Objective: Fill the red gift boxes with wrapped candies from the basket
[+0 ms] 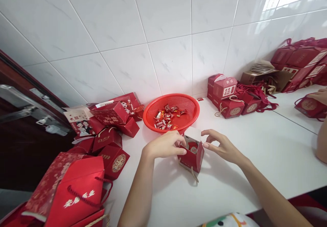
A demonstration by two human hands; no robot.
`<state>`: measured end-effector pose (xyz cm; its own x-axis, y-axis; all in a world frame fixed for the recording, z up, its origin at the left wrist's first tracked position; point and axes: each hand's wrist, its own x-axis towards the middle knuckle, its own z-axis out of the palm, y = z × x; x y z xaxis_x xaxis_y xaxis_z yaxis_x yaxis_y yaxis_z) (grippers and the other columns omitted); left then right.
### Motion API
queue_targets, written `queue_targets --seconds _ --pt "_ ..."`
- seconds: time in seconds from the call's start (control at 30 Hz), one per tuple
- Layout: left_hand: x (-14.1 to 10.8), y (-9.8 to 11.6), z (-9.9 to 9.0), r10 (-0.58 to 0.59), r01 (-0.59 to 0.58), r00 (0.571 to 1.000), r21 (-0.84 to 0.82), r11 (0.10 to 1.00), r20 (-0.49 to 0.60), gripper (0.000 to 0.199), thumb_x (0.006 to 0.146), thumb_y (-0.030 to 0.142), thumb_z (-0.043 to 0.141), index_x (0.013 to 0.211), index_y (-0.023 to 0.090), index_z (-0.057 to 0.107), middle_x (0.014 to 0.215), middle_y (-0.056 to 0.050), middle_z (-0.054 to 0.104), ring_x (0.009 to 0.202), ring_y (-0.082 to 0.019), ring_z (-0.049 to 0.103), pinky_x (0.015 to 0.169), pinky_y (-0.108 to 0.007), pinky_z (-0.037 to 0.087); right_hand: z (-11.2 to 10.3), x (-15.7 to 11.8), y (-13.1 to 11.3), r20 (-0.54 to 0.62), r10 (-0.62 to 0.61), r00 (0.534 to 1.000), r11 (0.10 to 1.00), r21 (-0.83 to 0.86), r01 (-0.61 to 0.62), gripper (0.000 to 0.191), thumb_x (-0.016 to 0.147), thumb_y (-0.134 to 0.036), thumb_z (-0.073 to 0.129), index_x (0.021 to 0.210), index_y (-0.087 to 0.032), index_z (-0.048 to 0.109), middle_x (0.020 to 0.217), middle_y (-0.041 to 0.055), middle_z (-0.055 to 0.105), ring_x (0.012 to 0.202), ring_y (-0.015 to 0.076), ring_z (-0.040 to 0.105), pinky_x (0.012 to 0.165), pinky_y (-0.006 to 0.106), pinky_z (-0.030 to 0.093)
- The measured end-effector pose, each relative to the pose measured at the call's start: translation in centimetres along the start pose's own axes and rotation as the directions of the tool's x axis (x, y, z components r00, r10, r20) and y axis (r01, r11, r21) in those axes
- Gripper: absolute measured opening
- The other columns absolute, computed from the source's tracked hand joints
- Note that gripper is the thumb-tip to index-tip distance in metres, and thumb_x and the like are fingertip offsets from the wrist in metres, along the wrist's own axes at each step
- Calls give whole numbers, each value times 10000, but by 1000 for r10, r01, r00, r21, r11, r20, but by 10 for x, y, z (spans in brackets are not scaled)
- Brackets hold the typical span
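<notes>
A small red gift box (190, 159) stands on the white table with its top flaps up and a twisted cord handle hanging down its front. Inside the box lies a red packet (193, 148) with a round pale emblem. My left hand (166, 144) grips the box at its left side, thumb at the front rim and fingers over the left edge. On the other side, my right hand (221, 146) is open, thumb and fingers apart, with its fingertips at the right flap. Whether they touch the flap I cannot tell.
Behind the box sits a red plastic basket (146, 118) with wrapped sweets (163, 119). Red boxes and bags (81, 182) crowd the left side. More boxes (227, 106) and a cardboard carton (278, 79) stand at right. Another person's hand (320, 96) holds a box at the far right.
</notes>
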<state>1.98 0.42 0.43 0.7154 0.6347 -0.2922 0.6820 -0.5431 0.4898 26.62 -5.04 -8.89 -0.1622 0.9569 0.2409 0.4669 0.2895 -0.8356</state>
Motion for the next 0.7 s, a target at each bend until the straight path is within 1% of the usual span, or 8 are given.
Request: queue_targets --seconds 0.13,0.23,0.3,0.37,0.43,0.53,0.63,0.7 --pt "0 -2 -1 -9 9 1000 20 1000 -19 214 796 344 649 940 205 725 946 -32 656 873 -204 611 740 -270 441 12 1 -2 -33 -11 999 990 141 16 403 908 -593 542 855 -211 658 856 48 695 746 175 631 699 306 521" --pt "0 -2 1 -14 14 1000 16 1000 6 250 772 354 669 976 219 720 975 -18 677 925 -217 603 754 -269 435 19 3 -5 -37 11 999 972 237 -2 362 899 -554 591 832 -204 657 818 39 696 697 162 618 670 295 508" --pt "1 -3 2 -19 19 1000 17 1000 13 264 765 348 672 996 225 706 1007 -16 678 977 -230 601 774 -274 435 22 2 -5 -86 -41 995 967 249 62 306 870 -518 654 861 -214 681 840 41 693 690 157 601 676 301 512" --pt "3 -4 5 -21 21 1000 7 1000 18 264 767 329 663 1009 225 682 1021 -16 677 1011 -239 604 800 -285 440 24 -1 -3 -115 -146 983 957 234 169 276 866 -502 670 867 -230 714 885 55 680 748 170 601 692 307 519" --pt "5 -5 7 -35 35 999 -24 999 4 327 753 311 674 1068 226 644 1121 -30 668 1093 -255 594 850 -300 448 26 -4 0 -82 -225 971 948 213 237 291 892 -509 636 859 -241 744 937 73 661 813 183 609 691 305 523" --pt "8 -5 11 -81 79 996 -74 994 -28 580 720 302 710 1269 237 535 1262 -69 623 1181 -281 569 878 -321 463 26 -8 6 -5 -254 967 952 177 251 361 939 -528 555 880 -239 764 1048 90 642 801 169 611 686 307 527" --pt "9 -3 13 -116 113 993 -96 989 -30 830 705 304 728 1441 233 352 1073 -64 660 983 -272 640 744 -314 478 26 -10 9 31 -277 960 948 174 268 420 913 -595 558 945 -230 762 1105 104 633 776 160 605 689 315 529" --pt "11 -3 13 -131 127 990 -82 988 -42 814 687 299 739 1410 224 374 954 -33 649 864 -251 643 667 -295 454 25 -10 9 50 -279 959 947 177 267 434 888 -617 583 974 -229 759 1122 109 633 797 170 612 702 321 531"
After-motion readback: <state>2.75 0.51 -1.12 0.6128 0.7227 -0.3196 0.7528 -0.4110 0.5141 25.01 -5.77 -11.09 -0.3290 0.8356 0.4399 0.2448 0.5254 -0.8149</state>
